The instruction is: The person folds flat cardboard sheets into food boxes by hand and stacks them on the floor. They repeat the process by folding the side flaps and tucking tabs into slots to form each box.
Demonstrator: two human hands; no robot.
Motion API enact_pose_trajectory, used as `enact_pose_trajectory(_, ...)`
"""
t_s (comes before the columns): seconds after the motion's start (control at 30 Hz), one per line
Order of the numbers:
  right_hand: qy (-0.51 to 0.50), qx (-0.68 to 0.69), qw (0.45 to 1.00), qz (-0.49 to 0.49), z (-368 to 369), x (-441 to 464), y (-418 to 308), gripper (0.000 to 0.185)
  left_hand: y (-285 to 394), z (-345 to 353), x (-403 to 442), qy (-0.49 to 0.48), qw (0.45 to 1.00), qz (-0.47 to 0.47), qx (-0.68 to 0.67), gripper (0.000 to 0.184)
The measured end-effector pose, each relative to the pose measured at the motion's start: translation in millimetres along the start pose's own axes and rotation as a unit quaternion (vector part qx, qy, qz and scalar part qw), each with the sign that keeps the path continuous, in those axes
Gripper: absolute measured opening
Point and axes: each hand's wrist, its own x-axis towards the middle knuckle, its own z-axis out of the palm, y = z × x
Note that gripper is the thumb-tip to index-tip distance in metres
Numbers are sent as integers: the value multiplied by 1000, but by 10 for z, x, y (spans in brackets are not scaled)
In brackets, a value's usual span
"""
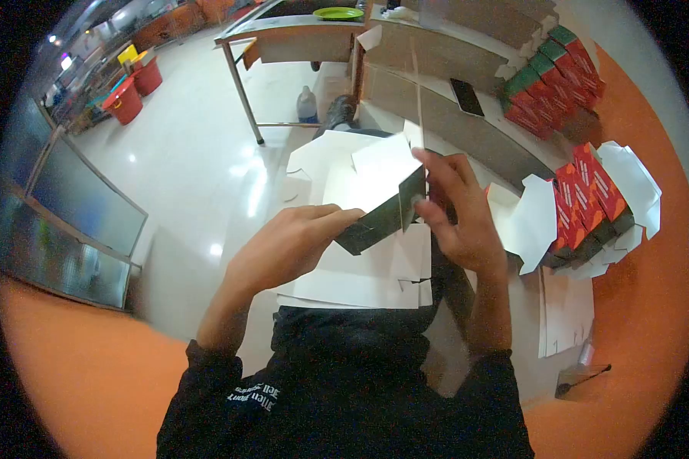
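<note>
A partly folded cardboard box [379, 222] is held above my lap, white inside with a dark green outer wall. Its white flaps spread open toward the far side. My left hand [298, 237] grips the near left edge, thumb along the rim and the other fingers hidden. At the right end, my right hand [459, 210] has curled fingers and thumb against the raised end panel. Beneath the box, flat white cardboard sheets [344, 279] lie stacked on my lap.
Folded red boxes [589, 191] with open white flaps stand at right, near more flat sheets [566, 314]. Stacked red-green boxes [551, 80] and a phone [467, 97] rest on a ledge. A metal-legged table [241, 92], bottle [306, 105] and red buckets [122, 102] are farther off.
</note>
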Motion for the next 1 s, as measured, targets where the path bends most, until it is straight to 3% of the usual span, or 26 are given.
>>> enact_pose_trajectory(0.17,26,1,1000,-1,60,37,-12,27,-126,-45,27,27,998,9,-63,33)
enact_pose_trajectory(0.27,105,-48,993,-28,147,-43,-50,24,-79,-28,64,69,971,-59,-222,35)
enact_pose_trajectory(0.37,203,-142,966,-80,213,-44,-102,25,-83,-34,73,68,967,-69,-234,33)
enact_pose_trajectory(0.47,229,-150,960,-54,203,-76,-211,24,-67,-62,66,62,963,-72,-254,29)
enact_pose_trajectory(1.0,19,-143,986,-88,189,-175,-206,21,-30,-40,46,101,975,-3,-196,16)
